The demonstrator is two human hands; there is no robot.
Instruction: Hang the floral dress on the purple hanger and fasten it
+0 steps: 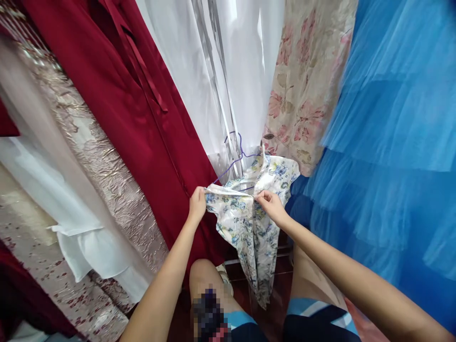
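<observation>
A white garment with a blue and yellow floral print [237, 223] hangs in front of me, its lower part tapering down between my knees. It is on a thin purple hanger [228, 169], whose hook shows above the neckline. At the garment's left shoulder, my left hand [198, 205] is closed on the edge of the cloth. My right hand [271, 205] pinches the front neckline near the middle, where the two front edges meet. Whatever small part lies between those right fingertips is too small to make out.
Long garments hang close behind: a dark red dress [156, 137], a white one with ribbons [245, 71], a beige floral one [299, 95] and a blue tiered tulle dress [388, 142]. Textured and white garments [85, 242] hang at left. Dark red floor [285, 285] shows below.
</observation>
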